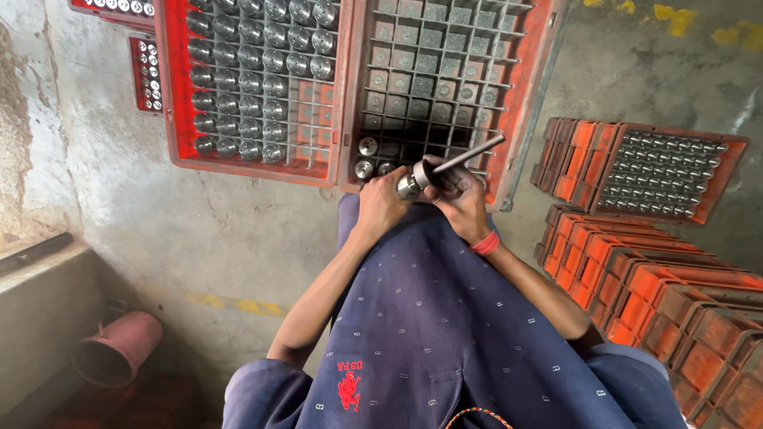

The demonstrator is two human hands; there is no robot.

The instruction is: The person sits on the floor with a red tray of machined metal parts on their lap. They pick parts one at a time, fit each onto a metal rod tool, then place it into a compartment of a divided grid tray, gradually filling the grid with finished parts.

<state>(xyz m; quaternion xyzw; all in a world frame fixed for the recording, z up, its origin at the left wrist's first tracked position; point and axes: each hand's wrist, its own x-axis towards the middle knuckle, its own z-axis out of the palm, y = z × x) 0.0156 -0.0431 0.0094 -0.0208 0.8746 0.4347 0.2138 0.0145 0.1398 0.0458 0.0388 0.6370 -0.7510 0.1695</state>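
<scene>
Both hands grip: left hand (380,203) a metal cylinder (410,185), right hand (459,199) a dark rod (469,154) above the red crate (524,95).

The left hand (380,205) closed around a short, shiny metal cylinder (408,186), which lay tilted with its rounded end toward 2 o'clock. The right hand (461,199) met it from 3 o'clock, holding a slim dark metal rod (469,156) that rose slanting toward 2 o'clock from the cylinder's end. Cylinder and rod touched at the meeting of both hands. They hung just over the near edge of a red gridded crate (517,95), mostly vacant cells, with three similar cylinders (367,146) upright in its cells at 10 o'clock of the held one.
</scene>
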